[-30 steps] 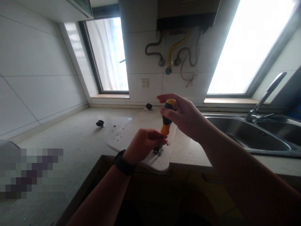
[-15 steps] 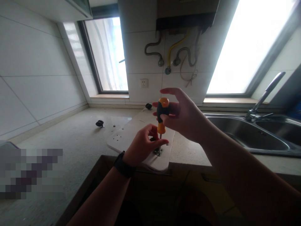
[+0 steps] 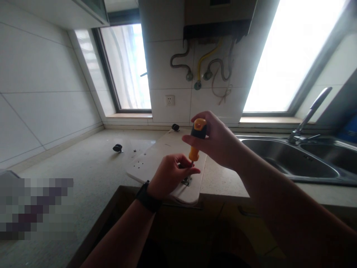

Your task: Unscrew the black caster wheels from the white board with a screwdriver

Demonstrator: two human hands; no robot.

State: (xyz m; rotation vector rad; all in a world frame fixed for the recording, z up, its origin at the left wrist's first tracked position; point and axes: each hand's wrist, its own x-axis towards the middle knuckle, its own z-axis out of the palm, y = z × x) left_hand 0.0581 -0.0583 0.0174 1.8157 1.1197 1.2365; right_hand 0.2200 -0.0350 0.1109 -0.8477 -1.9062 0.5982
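Note:
My right hand (image 3: pixel 217 139) is closed around the handle of a yellow and black screwdriver (image 3: pixel 194 152). The tool leans slightly, its shaft pointing down past my left thumb; its tip is hard to make out. With curled fingers, my left hand (image 3: pixel 171 173) holds a dark caster wheel (image 3: pixel 182 166), mostly hidden by the fingers. The caster's metal plate (image 3: pixel 186 181) rests at the near corner of a white board (image 3: pixel 157 158) with rounded corners. Another black caster (image 3: pixel 175 127) is at the board's far corner.
A loose black caster (image 3: pixel 117 148) and a small dark piece (image 3: pixel 135 150) lie on the counter (image 3: pixel 92 160) to the left. On the right is a steel sink (image 3: pixel 290 158) with a faucet (image 3: pixel 309 115). The board's near edge reaches the counter edge, above dark cabinets.
My right fingers have gone from spread to wrapped around the screwdriver handle. The screwdriver has tilted, its top shifting right. My left hand has stayed nearly in place.

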